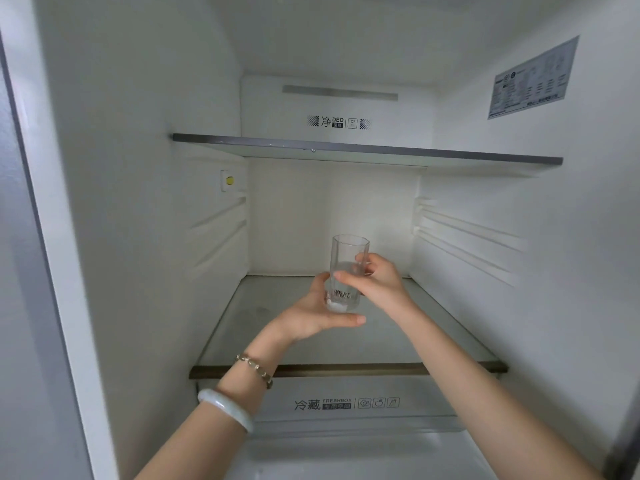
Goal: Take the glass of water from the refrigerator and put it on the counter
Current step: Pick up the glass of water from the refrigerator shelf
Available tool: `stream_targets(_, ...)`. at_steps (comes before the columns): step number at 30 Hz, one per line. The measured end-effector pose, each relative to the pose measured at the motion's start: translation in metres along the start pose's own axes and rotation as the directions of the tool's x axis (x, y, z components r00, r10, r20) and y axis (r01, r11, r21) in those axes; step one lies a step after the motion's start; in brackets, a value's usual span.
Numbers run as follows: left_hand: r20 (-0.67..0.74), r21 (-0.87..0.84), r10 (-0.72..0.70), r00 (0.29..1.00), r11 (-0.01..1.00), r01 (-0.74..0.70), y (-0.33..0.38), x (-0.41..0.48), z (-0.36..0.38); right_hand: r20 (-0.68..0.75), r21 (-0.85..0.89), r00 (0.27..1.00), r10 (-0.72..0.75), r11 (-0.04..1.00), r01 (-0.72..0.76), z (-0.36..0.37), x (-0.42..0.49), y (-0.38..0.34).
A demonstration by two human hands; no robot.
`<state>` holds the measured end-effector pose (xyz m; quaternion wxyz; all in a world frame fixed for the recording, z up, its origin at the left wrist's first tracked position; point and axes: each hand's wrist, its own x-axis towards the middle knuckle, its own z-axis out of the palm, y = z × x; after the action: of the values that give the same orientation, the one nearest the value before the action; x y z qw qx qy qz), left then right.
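A clear faceted glass of water (347, 252), with a barcode sticker near its base, is held upright inside the open refrigerator, above the lower glass shelf (381, 344). My left hand (317, 315) cups the glass from below and from the left, thumb stretched under its base. My right hand (375, 280) grips its side from the right, fingers wrapped around the middle. The water fills roughly the lower half. No counter is in view.
An upper shelf (367, 148) spans the fridge above the glass. A crisper drawer (346, 405) with printed labels sits under the lower shelf. White fridge walls close in left and right, with a label sheet (533, 77) on the right wall.
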<state>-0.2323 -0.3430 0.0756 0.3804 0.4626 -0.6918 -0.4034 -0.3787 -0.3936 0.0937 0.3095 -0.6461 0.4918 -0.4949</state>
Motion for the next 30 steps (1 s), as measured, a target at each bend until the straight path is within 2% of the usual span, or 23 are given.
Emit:
stream_targets(3,-0.038,-0.083,0.022,0.999,0.996,-0.026,0.005,-0.011,-0.001,-0.036,-0.01,0.999,-0.018,1.0,0.018,-0.007,-0.01,-0.016)
stream_targets(5,-0.059,-0.202,0.045,0.997,0.978,-0.056,0.01,-0.021,-0.001,-0.04,-0.001,0.999,-0.028,1.0,0.028,-0.01,-0.018,-0.026)
stream_targets(9,-0.066,-0.552,0.022,0.998,0.832,-0.055,0.017,-0.045,-0.001,-0.045,-0.009,0.998,-0.044,0.999,0.043,-0.013,-0.044,-0.043)
stream_targets(12,-0.047,-0.686,-0.022,0.999,0.727,-0.016,0.019,-0.068,0.0,-0.057,-0.005,0.997,-0.052,0.999,0.052,-0.012,-0.068,-0.055)
stream_targets(18,0.075,-0.846,-0.129,0.989,0.517,0.132,0.023,-0.123,0.002,-0.084,0.014,0.995,-0.053,0.998,0.054,-0.007,-0.129,-0.074)
stream_targets(24,0.168,-0.888,-0.157,0.973,0.405,0.218,0.021,-0.189,0.005,-0.122,0.042,0.991,-0.055,0.997,0.06,-0.001,-0.198,-0.087)
stream_targets(30,0.223,-0.898,-0.15,0.963,0.353,0.263,0.018,-0.25,0.013,-0.164,-0.005,0.985,-0.046,0.999,0.045,0.008,-0.262,-0.097)
